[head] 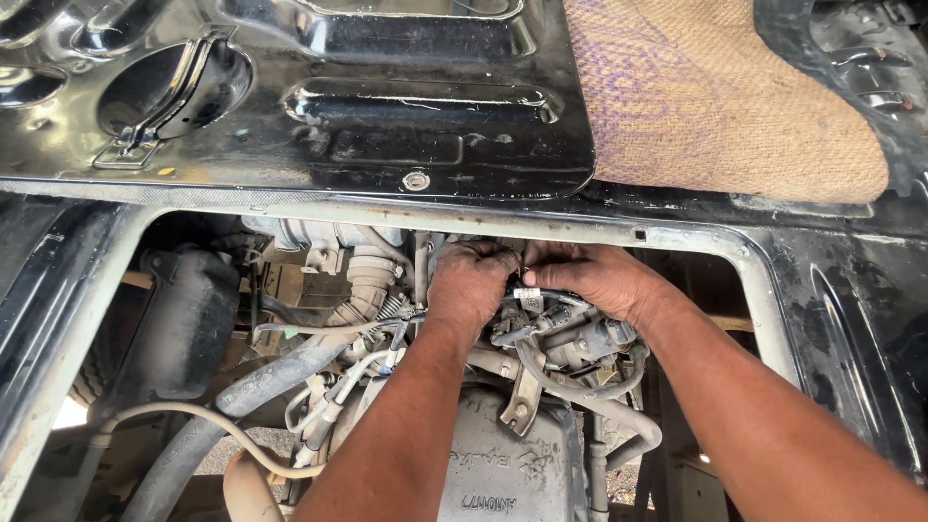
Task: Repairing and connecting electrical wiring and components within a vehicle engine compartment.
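Looking down through the opening in the black metal floor panel (290, 116), I count one thick grey hose (261, 387) at the left, one ribbed hose (367, 280) beside it, and two hands. The left hand (471, 282) is clenched on something I cannot make out, just under the opening's far edge. The right hand (590, 275) pinches a thin black hose (551, 295) with one white tag. One burlap sack (715, 97) lies above. Little room remains between them.

Both hands meet at the far middle of the engine bay, the left hand (471, 282) just left of the right hand (594, 275), above the engine cover (503, 469), with the corrugated hose (362, 280) to their left and the sacking cloth (706, 97) beyond on the raised panel (290, 97)
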